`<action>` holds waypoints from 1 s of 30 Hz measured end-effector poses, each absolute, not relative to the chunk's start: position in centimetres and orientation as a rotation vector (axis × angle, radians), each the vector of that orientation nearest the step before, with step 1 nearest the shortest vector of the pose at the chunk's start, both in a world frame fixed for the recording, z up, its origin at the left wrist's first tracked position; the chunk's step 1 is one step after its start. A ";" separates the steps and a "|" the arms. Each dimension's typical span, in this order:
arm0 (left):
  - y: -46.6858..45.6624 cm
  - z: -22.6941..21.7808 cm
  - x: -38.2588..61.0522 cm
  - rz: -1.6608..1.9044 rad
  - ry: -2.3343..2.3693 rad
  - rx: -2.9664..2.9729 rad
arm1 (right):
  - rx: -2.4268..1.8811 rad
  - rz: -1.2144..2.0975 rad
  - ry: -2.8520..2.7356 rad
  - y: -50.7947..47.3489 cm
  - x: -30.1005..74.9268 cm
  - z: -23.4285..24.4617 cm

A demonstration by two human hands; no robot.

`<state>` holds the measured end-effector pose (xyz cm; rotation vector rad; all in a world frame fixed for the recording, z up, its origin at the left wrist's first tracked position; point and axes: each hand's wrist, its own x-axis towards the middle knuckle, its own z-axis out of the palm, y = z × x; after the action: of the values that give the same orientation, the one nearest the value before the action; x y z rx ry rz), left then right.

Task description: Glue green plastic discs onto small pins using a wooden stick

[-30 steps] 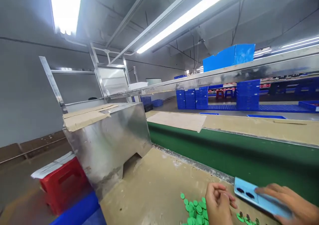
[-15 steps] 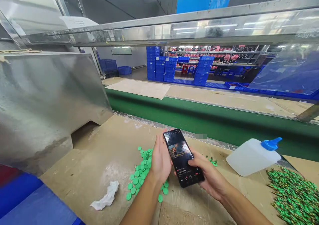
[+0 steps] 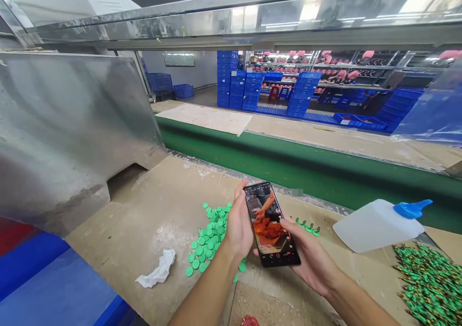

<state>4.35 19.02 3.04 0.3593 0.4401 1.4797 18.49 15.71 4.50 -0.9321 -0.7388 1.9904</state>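
Observation:
A black smartphone (image 3: 270, 227) with a lit screen is held upright-tilted over the bench, its picture showing a hand above orange-red food. My right hand (image 3: 306, 249) grips its right side, thumb at the screen's edge. My left hand (image 3: 240, 225) is closed against its left edge, with some fingers hidden behind it. Beside and partly behind my left forearm lies a pile of flat green discs (image 3: 209, 237). Past my right hand, a few small green parts with brass-coloured pins (image 3: 308, 227) rest on the bench.
A white squeeze bottle (image 3: 377, 226) with a blue nozzle lies at the right, near a heap of green and brass parts (image 3: 429, 282). Crumpled tissue (image 3: 157, 269) lies left. A metal housing (image 3: 79, 129) and green belt (image 3: 288, 165) border the bench; a metal beam (image 3: 234, 25) crosses above.
The phone screen has gone from mostly dark to a bright food picture. My right thumb has moved from over the screen to its right edge. The view has tilted down slightly.

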 end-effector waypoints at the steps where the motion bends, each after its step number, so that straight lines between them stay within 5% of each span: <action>1: 19.1 3.0 4.3 1.482 0.434 0.360 | -0.934 1.992 -0.740 15.8 18.6 4.5; 13: 19.0 2.8 4.2 1.477 0.390 0.418 | -1.005 1.881 -0.895 14.9 19.1 4.5; 22: 19.1 3.1 3.6 1.458 0.399 0.419 | -1.026 2.117 -0.905 17.1 20.6 4.9; 30: 20.7 2.0 2.4 1.677 0.485 0.145 | -1.344 0.924 -2.085 25.5 25.3 6.6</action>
<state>2.42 20.75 2.01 0.1453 0.4851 1.6771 25.27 25.51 6.61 -1.3436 -2.0854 0.9239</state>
